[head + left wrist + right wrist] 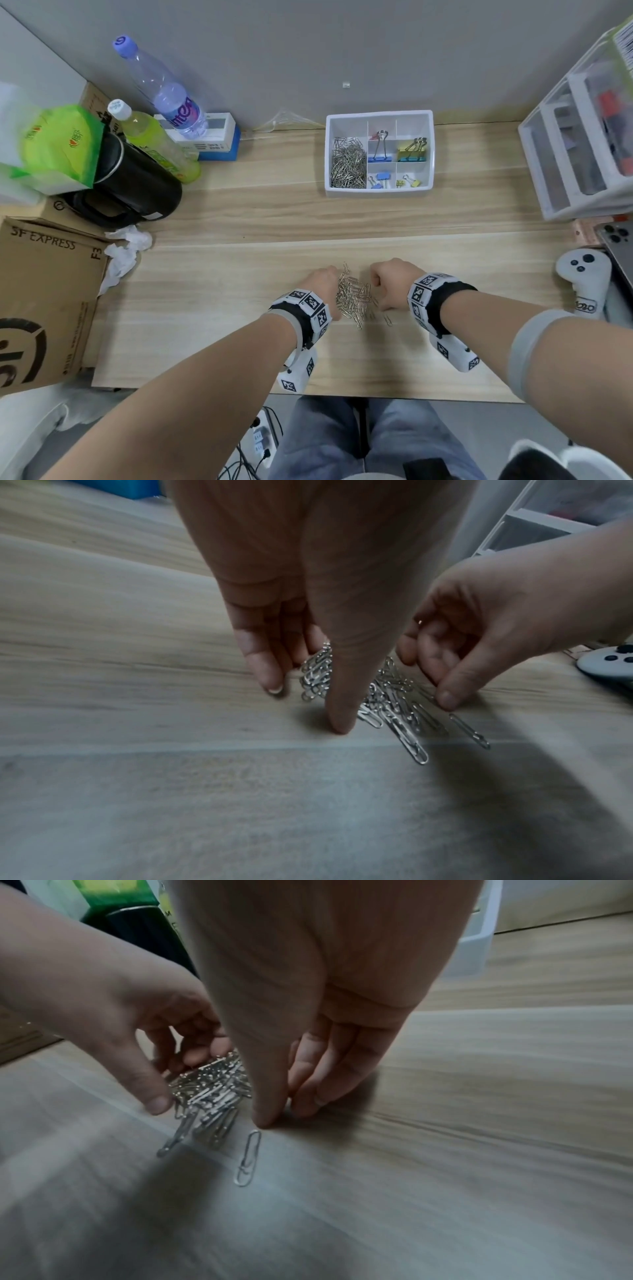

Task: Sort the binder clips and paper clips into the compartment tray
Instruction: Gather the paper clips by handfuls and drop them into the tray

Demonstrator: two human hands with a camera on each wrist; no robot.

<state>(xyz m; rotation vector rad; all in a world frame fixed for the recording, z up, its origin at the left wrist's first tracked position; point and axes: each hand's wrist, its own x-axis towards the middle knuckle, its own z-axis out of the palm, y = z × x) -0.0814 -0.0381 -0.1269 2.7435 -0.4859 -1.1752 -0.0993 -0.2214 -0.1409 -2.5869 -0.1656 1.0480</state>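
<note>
1. Left hand and right hand flanked the heap of silver wire paper clips on the pale wooden bench; fingers straight, tips down, gripping nothing.
2. Best to corral the stray clip before lifting towards the white compartment tray.

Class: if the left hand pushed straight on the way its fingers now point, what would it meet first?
Probably the wooden desk: the left hand points fingertips-down, already about touching it, beside the paper clip pile.
</note>
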